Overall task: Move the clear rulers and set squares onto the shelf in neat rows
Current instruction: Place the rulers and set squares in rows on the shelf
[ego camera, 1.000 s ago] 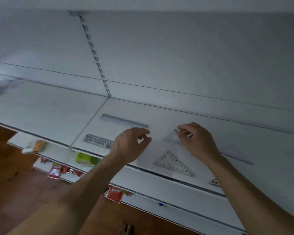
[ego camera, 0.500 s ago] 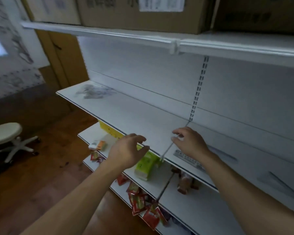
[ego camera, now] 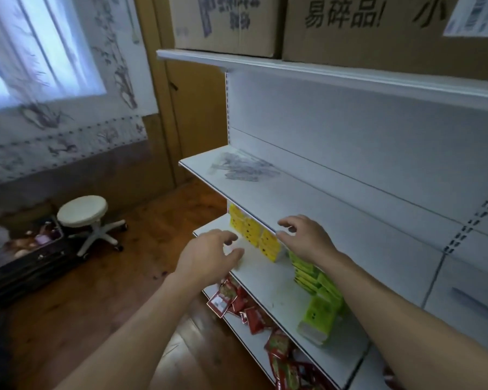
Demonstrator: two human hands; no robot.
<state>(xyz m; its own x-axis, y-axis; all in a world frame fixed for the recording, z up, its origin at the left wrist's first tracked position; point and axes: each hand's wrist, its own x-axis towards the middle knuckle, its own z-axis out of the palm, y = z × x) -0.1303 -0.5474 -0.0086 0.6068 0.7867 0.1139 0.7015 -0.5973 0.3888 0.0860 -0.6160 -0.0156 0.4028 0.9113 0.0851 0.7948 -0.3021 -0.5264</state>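
A heap of clear rulers and set squares (ego camera: 243,166) lies at the far left end of the white middle shelf (ego camera: 350,220). One clear ruler (ego camera: 475,304) lies flat on the shelf's right section. My left hand (ego camera: 209,256) hovers in front of the lower shelf with loosely curled fingers and holds nothing. My right hand (ego camera: 304,239) hangs over the middle shelf's front edge, fingers relaxed and empty. Both hands are well short of the heap.
Yellow packs (ego camera: 254,235) and green packs (ego camera: 319,299) stand on the lower shelf, red packets (ego camera: 237,302) below them. Cardboard boxes (ego camera: 378,26) sit on the top shelf. A white stool (ego camera: 82,212) and a dark crate (ego camera: 26,249) stand on the wooden floor at left.
My view has swung left along the shelf, away from the laid-out rulers and set squares. Both hands have left those pieces and moved left, empty; the heap has come into view.
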